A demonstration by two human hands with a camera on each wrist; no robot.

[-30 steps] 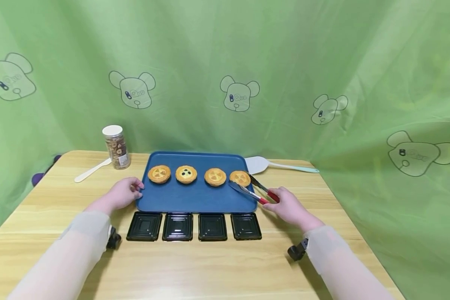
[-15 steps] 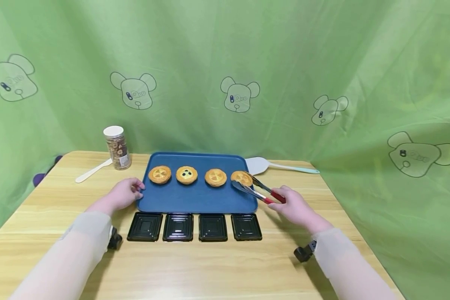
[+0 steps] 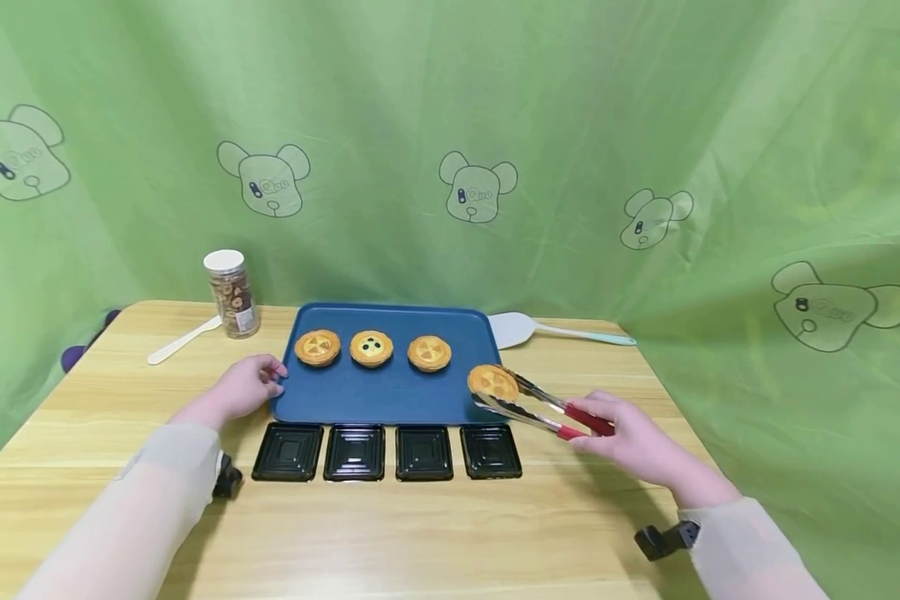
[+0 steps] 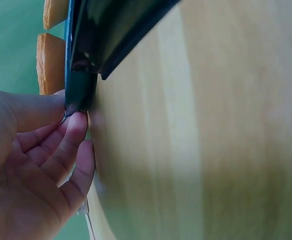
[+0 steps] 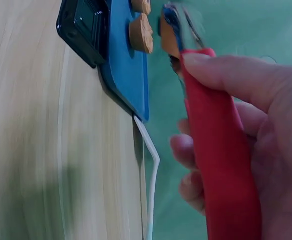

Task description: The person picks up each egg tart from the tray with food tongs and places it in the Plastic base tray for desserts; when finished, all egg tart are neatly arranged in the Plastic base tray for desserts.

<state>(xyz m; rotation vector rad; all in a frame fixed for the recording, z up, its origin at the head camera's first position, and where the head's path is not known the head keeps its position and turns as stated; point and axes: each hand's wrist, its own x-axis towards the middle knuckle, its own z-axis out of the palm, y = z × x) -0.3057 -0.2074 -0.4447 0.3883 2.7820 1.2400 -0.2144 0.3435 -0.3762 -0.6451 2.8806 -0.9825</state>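
My left hand [image 3: 249,387] pinches the left edge of a blue baking tray [image 3: 390,402]; in the left wrist view the thumb lies on the rim and fingertips reach beneath it. My right hand [image 3: 633,435] grips the red handles of metal tongs [image 3: 528,417]. Between the tong tips is an egg tart [image 3: 492,382], raised above the tray's right front part; the right wrist view shows it apart from the tray. Left on the tray are an egg tart with triangular topping pieces [image 3: 318,347], one with dark berries [image 3: 371,348] and another [image 3: 429,353].
Several black square plastic trays [image 3: 423,452] line the baking tray's front edge. A white spatula [image 3: 513,330] with a pale green handle end lies behind right. At back left stand a lidded jar [image 3: 232,296] and a white plastic knife [image 3: 185,340]. Green curtain [image 3: 375,167] surrounds the table.
The right hand has moved right and toward the front, and the tongs have lifted the rightmost egg tart from its place on the tray. The left hand stays at the tray's edge.
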